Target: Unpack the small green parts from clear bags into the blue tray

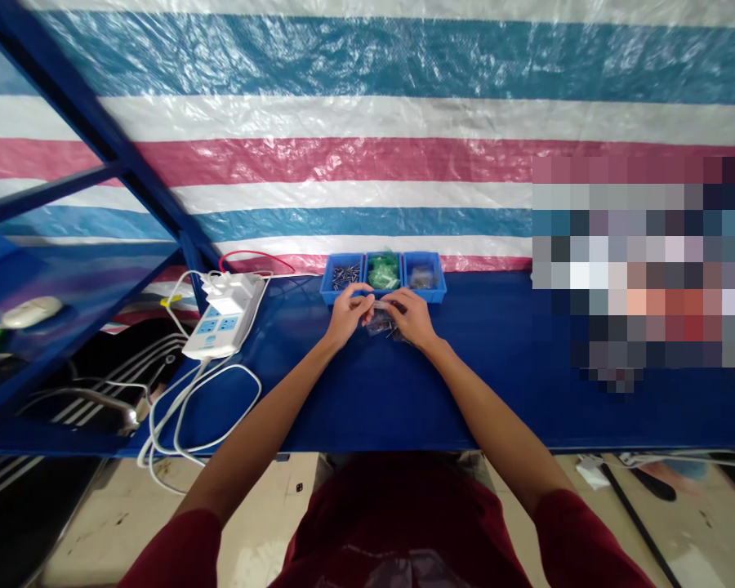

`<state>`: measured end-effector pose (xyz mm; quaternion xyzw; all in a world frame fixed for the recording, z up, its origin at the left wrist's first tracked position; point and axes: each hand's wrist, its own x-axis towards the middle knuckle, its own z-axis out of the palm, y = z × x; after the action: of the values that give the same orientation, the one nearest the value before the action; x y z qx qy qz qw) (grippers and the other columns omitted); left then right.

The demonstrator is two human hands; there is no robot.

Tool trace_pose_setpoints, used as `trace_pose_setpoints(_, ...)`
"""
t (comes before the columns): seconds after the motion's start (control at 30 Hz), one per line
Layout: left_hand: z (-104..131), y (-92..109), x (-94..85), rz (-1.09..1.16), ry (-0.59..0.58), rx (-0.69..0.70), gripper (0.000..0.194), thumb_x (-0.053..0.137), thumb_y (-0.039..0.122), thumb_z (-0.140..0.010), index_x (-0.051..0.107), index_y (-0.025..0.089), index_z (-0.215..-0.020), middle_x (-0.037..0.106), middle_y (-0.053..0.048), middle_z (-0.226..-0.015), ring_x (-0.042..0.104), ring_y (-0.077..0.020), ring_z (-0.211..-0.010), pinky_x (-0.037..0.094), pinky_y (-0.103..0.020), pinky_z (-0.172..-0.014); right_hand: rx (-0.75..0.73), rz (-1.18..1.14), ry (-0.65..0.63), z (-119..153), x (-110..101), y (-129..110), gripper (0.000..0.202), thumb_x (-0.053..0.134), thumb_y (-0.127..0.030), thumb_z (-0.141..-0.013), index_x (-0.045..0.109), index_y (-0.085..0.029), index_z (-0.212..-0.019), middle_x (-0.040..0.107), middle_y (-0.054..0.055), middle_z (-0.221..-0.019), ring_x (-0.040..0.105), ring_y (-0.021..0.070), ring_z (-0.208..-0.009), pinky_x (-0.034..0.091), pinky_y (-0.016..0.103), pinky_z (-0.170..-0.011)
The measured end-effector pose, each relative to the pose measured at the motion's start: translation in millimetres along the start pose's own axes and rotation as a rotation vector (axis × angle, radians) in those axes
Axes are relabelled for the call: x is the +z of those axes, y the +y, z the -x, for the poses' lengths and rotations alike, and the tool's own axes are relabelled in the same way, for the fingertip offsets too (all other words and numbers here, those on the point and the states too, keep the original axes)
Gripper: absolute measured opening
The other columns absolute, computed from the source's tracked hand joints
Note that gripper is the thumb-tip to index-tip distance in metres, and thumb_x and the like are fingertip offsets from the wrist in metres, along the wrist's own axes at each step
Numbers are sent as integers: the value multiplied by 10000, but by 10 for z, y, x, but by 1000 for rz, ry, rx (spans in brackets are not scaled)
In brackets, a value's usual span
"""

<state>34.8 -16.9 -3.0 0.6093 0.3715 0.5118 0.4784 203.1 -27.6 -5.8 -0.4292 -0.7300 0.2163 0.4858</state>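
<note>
A small clear plastic bag (380,325) with dark slender pieces in it hangs between my hands, just in front of three blue bins. My left hand (348,316) pinches its upper left edge, and my right hand (412,317) grips the upper right edge. Dark metal screw-like pieces (345,276) lie in the left bin. Green plastic material (384,271) fills the middle bin. Clear plastic bags (425,278) are in the right bin.
On the left of the blue table (367,400) lies a white power strip (220,327) with plugs and looped white cables (187,408). A striped plastic sheet (343,163) hangs behind. The far right is pixelated.
</note>
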Motion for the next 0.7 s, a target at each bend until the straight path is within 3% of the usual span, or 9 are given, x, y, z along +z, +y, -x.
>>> trace_pose_setpoints(0.23,-8,5,-47,-328,14,171,344,661,500,-787,649,157,-809,610,-38,-829,577,-154,-774,473,-244,-648,37,-67,4,-7,7,0,256,549,-381,-885,679,-187,-780,655,44,-757,585,167,-690,457,286,-677)
trace_pose_setpoints(0.37,13,54,-73,-352,-13,142,350,610,500,-825,629,161,-743,587,-4,-685,535,-130,-628,433,-240,-597,151,-198,-63,-3,0,-19,293,583,-444,-845,670,-181,-750,634,12,-648,563,143,-593,443,268,-597)
trace_pose_setpoints(0.5,21,93,-136,-529,137,171,434,494,502,-903,589,168,-644,553,10,-569,481,-113,-521,385,-241,-564,308,-451,-193,-28,-3,-10,349,656,-500,-766,621,-178,-637,587,-14,-522,498,103,-427,401,239,-451)
trace_pose_setpoints(0.6,6,91,-202,-821,237,221,438,450,467,-930,615,177,-646,566,-2,-542,492,-126,-511,371,-250,-572,393,-590,-53,-75,-25,-2,360,697,-528,-720,624,-182,-655,644,12,-576,543,111,-435,442,241,-433)
trace_pose_setpoints(0.7,-13,61,-245,-1080,212,215,342,473,385,-917,683,189,-732,659,-45,-647,581,-171,-605,381,-263,-595,465,-768,180,-117,-62,-16,339,711,-503,-735,649,-183,-829,736,70,-838,688,165,-657,569,283,-600)
